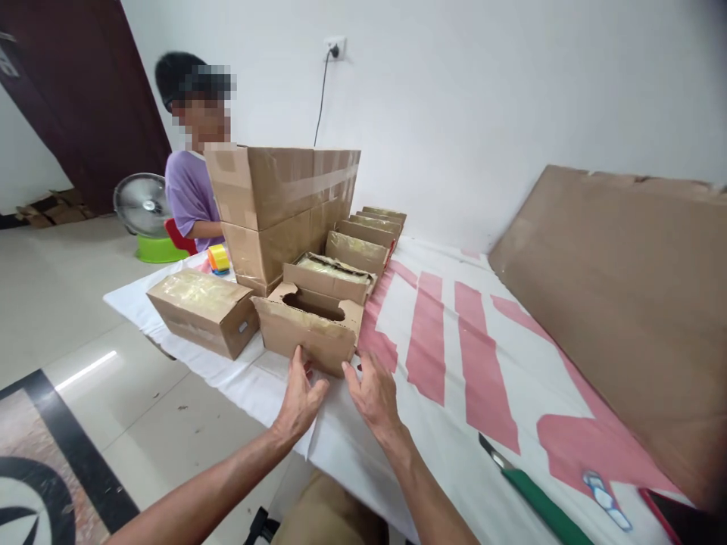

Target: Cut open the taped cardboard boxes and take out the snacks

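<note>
A small cardboard box with a long rounded opening in its top stands in front of me on the cloth-covered table. My left hand has its fingertips against the lower front face of this box, with thumb and fingers apart. At the box's right front corner is my right hand, thumb and fingers also apart; whether it presses on the cardboard I cannot tell. Neither hand grips anything. Behind this box, a row of similar cardboard boxes runs back toward the wall.
A taped carton sits left of the row, beside tall stacked cartons. Tape rolls lie near a person in purple. On the right are a green-handled knife, a phone and a large cardboard sheet.
</note>
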